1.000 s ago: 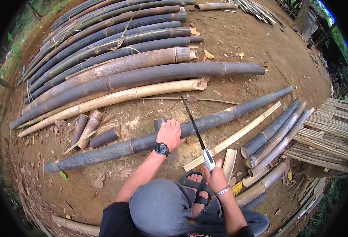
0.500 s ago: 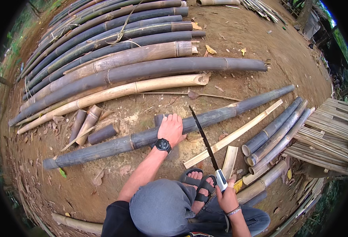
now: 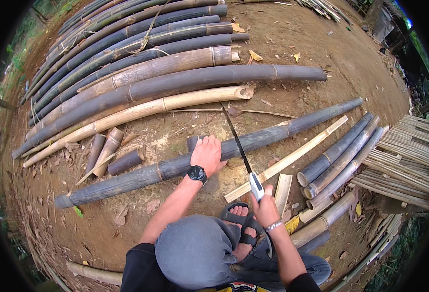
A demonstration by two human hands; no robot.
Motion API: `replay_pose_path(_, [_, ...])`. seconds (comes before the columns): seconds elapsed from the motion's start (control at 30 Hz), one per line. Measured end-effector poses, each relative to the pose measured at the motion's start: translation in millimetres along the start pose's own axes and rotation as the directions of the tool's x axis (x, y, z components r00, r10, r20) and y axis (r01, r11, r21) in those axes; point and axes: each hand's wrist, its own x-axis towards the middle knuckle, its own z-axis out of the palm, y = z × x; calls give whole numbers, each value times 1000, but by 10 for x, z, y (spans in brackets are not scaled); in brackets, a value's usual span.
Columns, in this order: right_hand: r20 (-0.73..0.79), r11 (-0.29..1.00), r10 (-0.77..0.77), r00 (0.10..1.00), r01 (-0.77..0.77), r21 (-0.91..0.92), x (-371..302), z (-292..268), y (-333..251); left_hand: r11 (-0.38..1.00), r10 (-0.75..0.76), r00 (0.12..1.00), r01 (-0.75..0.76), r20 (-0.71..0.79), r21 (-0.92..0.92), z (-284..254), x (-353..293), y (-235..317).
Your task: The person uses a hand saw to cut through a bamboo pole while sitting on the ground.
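A long dark bamboo pole lies slantwise on the ground before me, propped near its middle on a short bamboo offcut. My left hand, with a black watch at the wrist, grips the pole from above. In my right hand is a hand saw with a white and dark handle. Its long black blade crosses over the pole just right of my left hand, the tip reaching past the far side. Whether the teeth touch the bamboo is hard to make out.
Long bamboo poles lie in rows at the far left. Short bamboo pieces rest at the left. A split strip and cut lengths lie right, beside a slatted bamboo stack. My sandalled foot is close by.
My right hand has carried the saw forward and left, so that the blade now crosses the pole beside my left hand. The left hand keeps its grip on the pole.
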Motion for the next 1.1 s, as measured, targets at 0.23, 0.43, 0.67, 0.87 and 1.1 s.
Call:
replay_pose_path(0.23, [-37,979,-192,981,194,63,-694,-276,188,998,-26,998,29,63,-55,-13,14,-105])
replay_pose_path(0.43, [33,996,69,997,-67,-60,-31,26,-87,999,-28,998,30,47,-39,-12,4,-87])
replay_pose_path(0.67, [-50,996,-80,996,82,27,-307,74,182,1000,-16,999,17,37,-14,-27,34,-32])
replay_pose_path(0.87, [6,1000,-29,1000,29,-3,-567,-36,124,999,-39,998,41,58,-28,-36,15,-133])
replay_pose_path(1.1, [-6,1000,-4,1000,4,-9,134,118,-107,999,-28,994,32,103,-38,-16,88,-93])
